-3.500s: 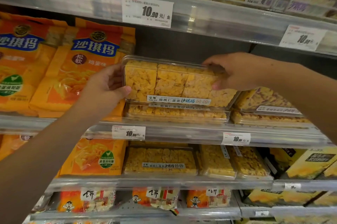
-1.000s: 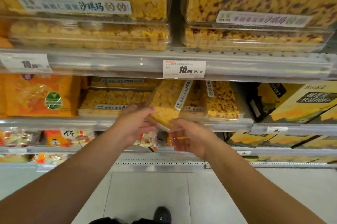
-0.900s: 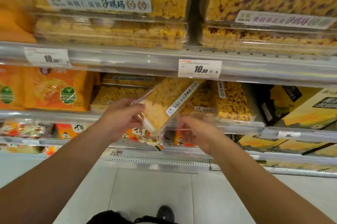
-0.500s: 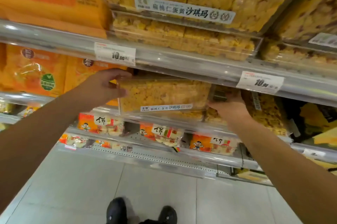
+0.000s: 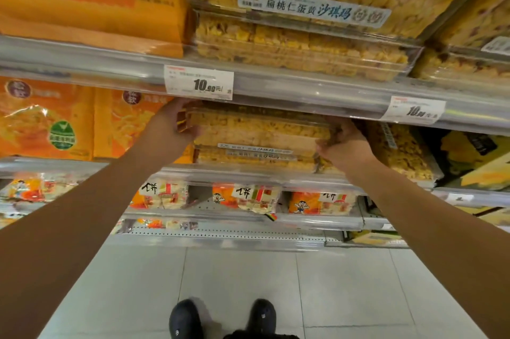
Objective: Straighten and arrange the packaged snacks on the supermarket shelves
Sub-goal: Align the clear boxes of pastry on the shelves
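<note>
My left hand (image 5: 180, 124) grips the left end of a clear snack box (image 5: 256, 129), fingers wrapped round its corner, while my right hand (image 5: 342, 142) clasps the right end. The box sits at centre frame, just under the shelf rail (image 5: 303, 90), lying on a matching box (image 5: 256, 158) on the middle shelf. Its long axis runs left to right across the frame, parallel to the shelf edge, with one hand at each short end, about equally near. Pushing it straight back, away from me, looks like what remains; orange bags (image 5: 55, 123) stand just left.
</note>
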`<state>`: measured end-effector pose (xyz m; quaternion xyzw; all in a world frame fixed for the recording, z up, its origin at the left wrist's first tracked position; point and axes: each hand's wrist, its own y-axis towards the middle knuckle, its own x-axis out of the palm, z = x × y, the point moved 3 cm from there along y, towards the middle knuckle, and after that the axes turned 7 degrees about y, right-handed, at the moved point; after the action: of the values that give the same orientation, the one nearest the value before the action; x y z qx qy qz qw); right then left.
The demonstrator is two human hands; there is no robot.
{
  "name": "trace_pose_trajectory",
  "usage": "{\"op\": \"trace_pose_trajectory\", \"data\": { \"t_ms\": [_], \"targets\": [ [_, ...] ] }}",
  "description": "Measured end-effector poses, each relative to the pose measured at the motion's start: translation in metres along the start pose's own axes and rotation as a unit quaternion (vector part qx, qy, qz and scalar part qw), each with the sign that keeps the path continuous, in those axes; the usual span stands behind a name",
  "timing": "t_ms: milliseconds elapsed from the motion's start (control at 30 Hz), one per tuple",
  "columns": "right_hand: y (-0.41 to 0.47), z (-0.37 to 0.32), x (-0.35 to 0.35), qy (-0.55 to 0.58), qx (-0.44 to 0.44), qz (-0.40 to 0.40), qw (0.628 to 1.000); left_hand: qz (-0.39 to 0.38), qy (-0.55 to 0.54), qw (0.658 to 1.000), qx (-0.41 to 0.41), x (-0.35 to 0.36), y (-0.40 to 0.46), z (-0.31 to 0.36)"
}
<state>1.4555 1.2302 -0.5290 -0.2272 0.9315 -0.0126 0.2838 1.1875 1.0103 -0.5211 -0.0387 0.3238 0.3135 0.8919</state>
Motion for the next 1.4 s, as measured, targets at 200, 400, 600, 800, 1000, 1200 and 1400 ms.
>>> {"op": "trace_pose_trajectory", "data": {
  "t_ms": [200, 400, 600, 800, 1000, 1200, 1400],
  "targets": [
    [-0.001, -0.006, 0.003, -0.034, 0.016, 0.016, 0.999, 0.014, -0.025, 0.999, -0.018, 0.001, -0.003, -0.009],
    [-0.007, -0.009, 0.004, -0.037, 0.014, 0.022, 0.999, 0.015, -0.044, 0.999, -0.026, 0.004, -0.007, -0.013],
    [-0.007, -0.006, 0.005, -0.055, 0.051, 0.002, 0.997, 0.015, -0.093, 0.994, -0.063, 0.002, -0.012, -0.016],
    [-0.004, 0.001, 0.005, -0.039, 0.054, 0.005, 0.998, 0.048, -0.048, 0.996, -0.066, 0.003, -0.019, -0.020],
    [-0.001, 0.010, 0.008, -0.030, 0.053, 0.006, 0.998, 0.044, -0.046, 0.996, -0.063, 0.003, -0.017, -0.022],
    [-0.009, 0.015, 0.009, -0.033, 0.036, -0.007, 0.999, 0.112, -0.049, 0.990, -0.068, 0.011, -0.037, -0.030],
    [-0.031, 0.031, 0.008, 0.051, 0.075, 0.017, 0.996, 0.047, -0.064, 0.997, 0.016, 0.066, -0.098, -0.017]
  ]
}}
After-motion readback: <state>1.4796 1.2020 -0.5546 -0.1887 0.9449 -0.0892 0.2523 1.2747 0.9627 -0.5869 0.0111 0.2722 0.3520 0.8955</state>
